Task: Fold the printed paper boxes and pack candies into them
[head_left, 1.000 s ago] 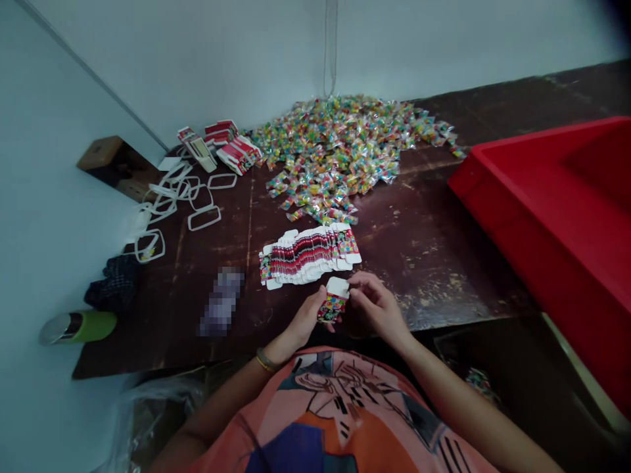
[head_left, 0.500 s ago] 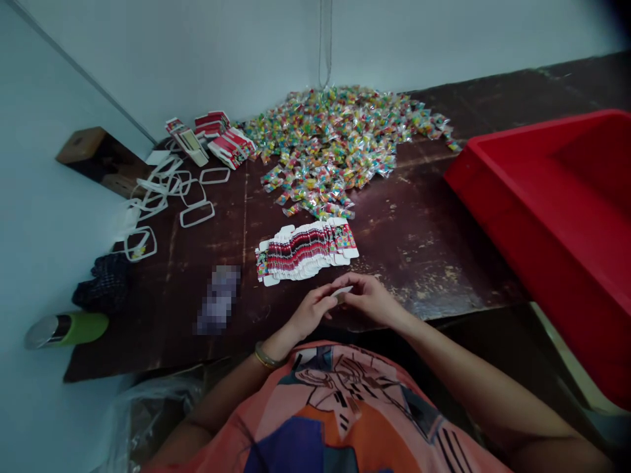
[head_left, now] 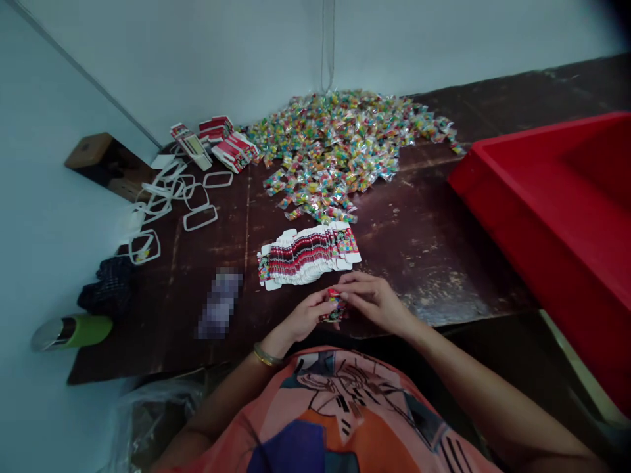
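Note:
Near the table's front edge, my left hand (head_left: 306, 316) is closed around a small red, colourfully printed box (head_left: 334, 307). The fingers of my right hand (head_left: 372, 299) touch the top and right side of the same box, closed on it. Just beyond my hands lies a fanned row of flat printed cartons (head_left: 308, 255), red and white, overlapping each other. Past that row spreads a big heap of clear-wrapped, multicoloured candies (head_left: 340, 144).
At right stands a large red tray (head_left: 522, 217). On the left are white loop bands (head_left: 200, 217), stacked carton bundles (head_left: 234, 151), a brown wooden box (head_left: 106, 161), a dark cloth (head_left: 106, 286), a green bottle (head_left: 86, 330) and a blurred item (head_left: 220, 303).
The piece between my hands earlier showed a pale edge; now its red printed side faces up. My right hand has shifted its fingers onto the top. The view has moved slightly.

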Motion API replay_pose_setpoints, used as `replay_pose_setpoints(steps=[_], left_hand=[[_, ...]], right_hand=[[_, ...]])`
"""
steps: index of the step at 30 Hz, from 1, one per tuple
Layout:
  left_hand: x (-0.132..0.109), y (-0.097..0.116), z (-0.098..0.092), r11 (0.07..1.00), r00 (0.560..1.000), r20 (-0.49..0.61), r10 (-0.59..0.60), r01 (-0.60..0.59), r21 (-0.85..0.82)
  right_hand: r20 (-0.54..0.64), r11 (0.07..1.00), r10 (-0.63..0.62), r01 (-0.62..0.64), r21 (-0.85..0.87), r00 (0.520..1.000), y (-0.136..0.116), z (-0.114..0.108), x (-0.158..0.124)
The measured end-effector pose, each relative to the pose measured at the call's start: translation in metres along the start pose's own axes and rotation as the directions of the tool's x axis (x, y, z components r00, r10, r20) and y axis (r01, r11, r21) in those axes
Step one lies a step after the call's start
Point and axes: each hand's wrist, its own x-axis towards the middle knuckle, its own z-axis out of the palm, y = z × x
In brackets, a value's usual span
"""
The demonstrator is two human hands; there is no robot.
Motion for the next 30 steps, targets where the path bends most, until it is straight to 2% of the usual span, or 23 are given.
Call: replay_pose_setpoints(steps=[3,5,7,9,11,12,14,16,18,20,22,25,30], left_hand=[[0.000,-0.010,0.006,0.998,0.999,0.002,-0.053,0.053,-0.029],[0.002,-0.015,0.011,0.997,0.996,0.058,-0.072,0.073,-0.020],[0.004,-0.017,0.013,0.996,0.991,0.116,-0.074,0.067,0.057],[0.005,-0.014,0.010,0.987,0.990,0.128,-0.053,0.032,0.157],[0.006,-0.009,0.005,0.979,0.995,0.095,-0.029,0.009,0.206],[0.007,-0.007,0.002,0.979,0.997,0.071,-0.023,0.008,0.203],[0.009,-0.004,-0.001,0.982,0.999,0.034,-0.021,0.014,0.190],[0.011,-0.003,0.000,0.981,1.000,0.016,-0.024,0.020,0.193],[0.012,-0.005,0.003,0.976,0.999,0.011,-0.043,0.039,0.212],[0.010,-0.008,0.005,0.973,0.998,0.002,-0.063,0.061,0.223],[0.006,-0.010,0.005,0.972,0.997,-0.017,-0.081,0.083,0.219],[0.002,-0.013,0.002,0.978,0.995,-0.046,-0.088,0.095,0.183],[0.003,-0.013,-0.002,0.987,0.992,-0.060,-0.107,0.113,0.112]], right_hand=[[-0.014,0.996,-0.053,0.052,-0.069,0.999,0.008,0.005,-0.017],[-0.022,0.998,0.006,-0.007,-0.062,1.000,0.006,-0.007,-0.034],[0.067,0.992,0.122,-0.119,-0.052,0.990,-0.001,-0.036,-0.058],[0.232,0.967,0.248,-0.227,-0.113,0.941,-0.010,-0.073,-0.081],[0.346,0.938,0.331,-0.268,-0.219,0.878,-0.013,-0.101,-0.094],[0.350,0.930,0.339,-0.256,-0.263,0.873,-0.010,-0.109,-0.092],[0.275,0.927,0.268,-0.170,-0.335,0.923,0.005,-0.108,-0.069],[0.169,0.904,0.114,-0.032,-0.427,0.979,0.027,-0.093,-0.023],[0.106,0.784,0.015,0.054,-0.618,0.994,0.049,-0.077,0.030],[0.189,0.614,0.021,0.136,-0.777,0.982,0.064,-0.065,0.076],[0.278,0.519,0.052,0.212,-0.828,0.959,0.071,-0.060,0.103],[0.337,0.478,0.064,0.267,-0.837,0.939,0.071,-0.058,0.113],[0.330,0.403,0.100,0.265,-0.876,0.939,0.067,-0.050,0.103]])
